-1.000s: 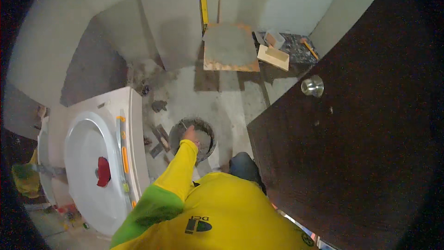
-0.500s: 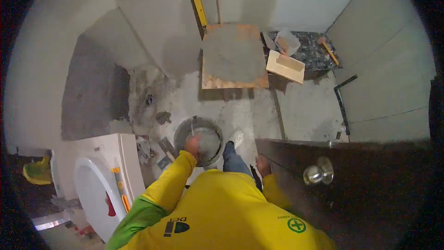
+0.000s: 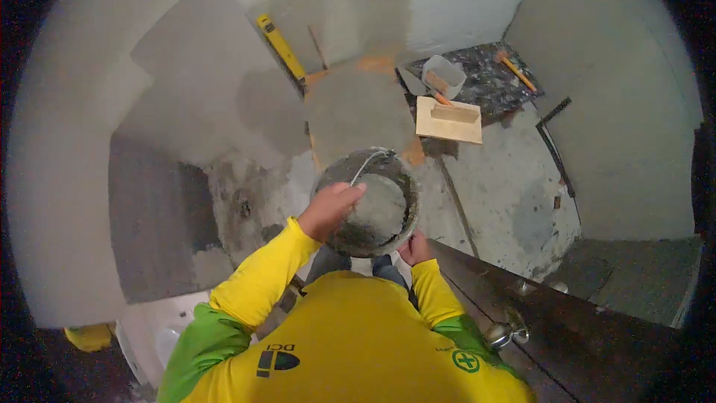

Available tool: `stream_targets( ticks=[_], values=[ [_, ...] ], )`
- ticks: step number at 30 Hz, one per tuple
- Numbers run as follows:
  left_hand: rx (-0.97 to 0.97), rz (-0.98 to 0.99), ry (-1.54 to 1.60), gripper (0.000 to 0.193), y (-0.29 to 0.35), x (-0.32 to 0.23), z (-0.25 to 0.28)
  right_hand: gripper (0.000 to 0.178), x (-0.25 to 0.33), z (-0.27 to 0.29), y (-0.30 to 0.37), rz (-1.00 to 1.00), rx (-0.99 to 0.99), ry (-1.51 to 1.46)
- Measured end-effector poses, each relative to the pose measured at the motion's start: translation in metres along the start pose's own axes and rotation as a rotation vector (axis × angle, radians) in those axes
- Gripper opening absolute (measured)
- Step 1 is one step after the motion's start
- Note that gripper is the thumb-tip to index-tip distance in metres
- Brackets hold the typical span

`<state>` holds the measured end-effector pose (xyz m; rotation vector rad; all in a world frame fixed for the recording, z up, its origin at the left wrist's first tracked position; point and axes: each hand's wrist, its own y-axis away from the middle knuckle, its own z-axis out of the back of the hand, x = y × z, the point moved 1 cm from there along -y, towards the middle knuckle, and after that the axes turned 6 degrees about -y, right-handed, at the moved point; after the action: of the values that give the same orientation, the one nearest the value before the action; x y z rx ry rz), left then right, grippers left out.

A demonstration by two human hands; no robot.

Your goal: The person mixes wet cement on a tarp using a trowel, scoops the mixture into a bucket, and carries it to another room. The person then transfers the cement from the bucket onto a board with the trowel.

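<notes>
A dark bucket caked around its rim is lifted in front of my body, with wet grey mortar inside. My left hand is closed around its wire handle on the left. Against the lower right side of the bucket, my right hand grips the outside; its fingertips are partly hidden underneath. Just beyond the bucket lies a square board with a grey coating and orange edges, its near edge partly covered by the bucket.
Right of the board, a wooden float and a clear plastic tub sit beside a hammer on a dark speckled slab. A yellow spirit level leans on the far wall. A dark door with a round knob stands close on my right.
The bucket has risen from the floor toward the board, carried by my left hand on its handle. My right hand has come from beside the door onto the bucket. My view has shifted.
</notes>
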<state>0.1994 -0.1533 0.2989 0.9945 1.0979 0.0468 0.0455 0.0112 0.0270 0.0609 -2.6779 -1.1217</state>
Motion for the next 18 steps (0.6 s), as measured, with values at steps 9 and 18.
stream_targets(
  ticks=[9, 18],
  values=[
    [0.245, -0.837, -0.687, 0.018, -0.109, -0.055, 0.001, 0.029, -0.010, -0.011, -0.056, 0.267, -0.058, -0.315],
    [0.281, -0.367, -0.708, 0.051, -0.279, -0.053, 0.058, 0.030, 0.032, -0.157, -0.083, 0.406, -0.393, -0.149]
  ],
)
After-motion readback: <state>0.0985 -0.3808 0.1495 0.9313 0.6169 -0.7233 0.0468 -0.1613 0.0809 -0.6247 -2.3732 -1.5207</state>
